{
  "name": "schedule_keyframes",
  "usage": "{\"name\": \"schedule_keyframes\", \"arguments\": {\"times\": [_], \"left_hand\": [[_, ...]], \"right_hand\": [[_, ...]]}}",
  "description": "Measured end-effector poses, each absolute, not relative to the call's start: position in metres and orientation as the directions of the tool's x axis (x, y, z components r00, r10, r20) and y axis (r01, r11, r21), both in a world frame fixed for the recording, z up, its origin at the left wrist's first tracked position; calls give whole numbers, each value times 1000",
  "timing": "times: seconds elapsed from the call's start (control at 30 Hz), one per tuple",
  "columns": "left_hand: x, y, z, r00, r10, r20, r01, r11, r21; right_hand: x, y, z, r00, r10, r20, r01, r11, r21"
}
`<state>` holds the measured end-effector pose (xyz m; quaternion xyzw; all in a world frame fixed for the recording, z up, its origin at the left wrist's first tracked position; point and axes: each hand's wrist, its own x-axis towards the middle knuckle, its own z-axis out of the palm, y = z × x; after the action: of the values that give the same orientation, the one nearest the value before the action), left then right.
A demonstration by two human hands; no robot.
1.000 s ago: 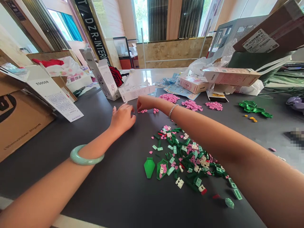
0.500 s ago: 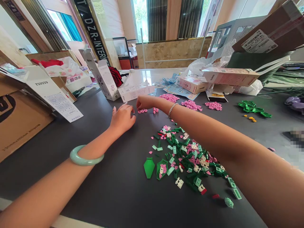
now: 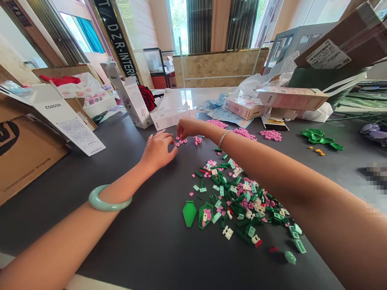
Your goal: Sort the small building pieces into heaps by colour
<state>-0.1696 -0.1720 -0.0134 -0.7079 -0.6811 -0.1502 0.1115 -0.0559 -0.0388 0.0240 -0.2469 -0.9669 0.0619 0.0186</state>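
Narrowly curled, left grip (image 3: pixel 159 152) and right grip (image 3: pixel 186 129) nearly touch above pink bricks (image 3: pixel 181 141).
Hold unclear; green bricks (image 3: pixel 238 205) sprawl near-right on the bench (image 3: pixel 133 241).

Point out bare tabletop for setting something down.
Bare dark tabletop lies between the left forearm and the green vase-shaped piece. Another patch lies between the pink bricks and the green leaf pieces. Crowded: the heap of green, pink and white bricks.
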Motion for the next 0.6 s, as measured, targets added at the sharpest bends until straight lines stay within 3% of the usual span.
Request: {"name": "schedule_keyframes", "arguments": {"times": [0.6], "left_hand": [[-174,-169,-17,55,951,303,998,-60,7]], "right_hand": [[-59,-30,10,-854,521,7,511,841,-178]]}}
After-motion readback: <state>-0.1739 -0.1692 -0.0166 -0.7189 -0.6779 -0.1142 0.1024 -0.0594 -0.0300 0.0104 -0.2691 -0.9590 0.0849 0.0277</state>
